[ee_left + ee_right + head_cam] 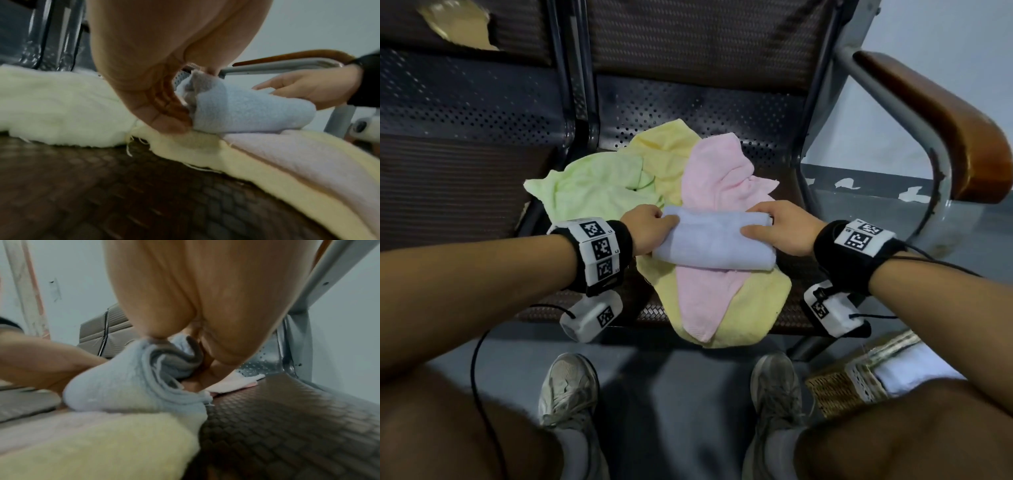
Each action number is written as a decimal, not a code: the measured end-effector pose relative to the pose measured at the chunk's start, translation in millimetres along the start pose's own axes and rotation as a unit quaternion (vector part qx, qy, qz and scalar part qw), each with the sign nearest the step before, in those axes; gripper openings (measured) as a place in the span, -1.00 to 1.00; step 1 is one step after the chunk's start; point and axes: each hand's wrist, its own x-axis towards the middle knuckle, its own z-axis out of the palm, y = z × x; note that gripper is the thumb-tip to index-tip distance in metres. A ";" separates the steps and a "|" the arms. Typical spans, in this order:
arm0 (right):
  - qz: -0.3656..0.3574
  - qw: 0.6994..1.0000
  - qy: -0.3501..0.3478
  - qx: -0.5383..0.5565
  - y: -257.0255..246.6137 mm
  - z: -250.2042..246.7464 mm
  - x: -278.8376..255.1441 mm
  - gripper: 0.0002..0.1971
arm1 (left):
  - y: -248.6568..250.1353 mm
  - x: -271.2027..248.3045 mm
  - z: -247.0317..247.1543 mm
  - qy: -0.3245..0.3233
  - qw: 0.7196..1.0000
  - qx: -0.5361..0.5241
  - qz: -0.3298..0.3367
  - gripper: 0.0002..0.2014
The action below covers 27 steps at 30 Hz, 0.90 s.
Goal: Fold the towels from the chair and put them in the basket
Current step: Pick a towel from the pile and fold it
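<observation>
Head view: both hands, left (647, 230) and right (779, 229), pinch the ends of a folded blue towel (714, 245) mid-chair (705, 102). Green (592, 186), yellow (753, 308) and pink (717, 178) towels lie unfolded; the basket (842, 385) waits, contents hidden.

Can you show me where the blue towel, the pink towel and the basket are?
blue towel (714, 245), head view, middle of folded top.
pink towel (719, 171), head view, upper bunched part.
basket (835, 390), head view, woven side.
</observation>
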 end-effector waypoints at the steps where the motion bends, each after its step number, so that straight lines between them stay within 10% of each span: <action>1: 0.006 1.000 0.011 -0.017 1.6 2.9 1.9 -0.71 | 0.0 0.2 0.7 -0.016 1.000 0.006 -0.018 -0.57; 6: 0.040 0.992 0.021 -0.120 -2.1 9.8 8.4 -0.67 | 1.1 -8.4 1.4 -0.143 0.977 -0.068 -0.142 -0.39; 12: 0.057 0.983 0.019 -0.175 -14.8 3.4 6.2 -0.59 | 23.4 -7.8 -7.2 -0.054 0.984 -0.165 -0.027 -0.53; 19: -0.046 0.979 0.071 0.184 -54.6 -10.5 -11.5 -0.14 | 67.4 -45.2 -27.5 -0.045 0.930 -0.344 0.122 -0.74; 27: -0.003 0.938 0.119 0.327 -85.5 -18.2 -43.7 -0.71 | 61.3 -68.6 -36.3 -0.077 0.909 -0.396 0.100 -0.31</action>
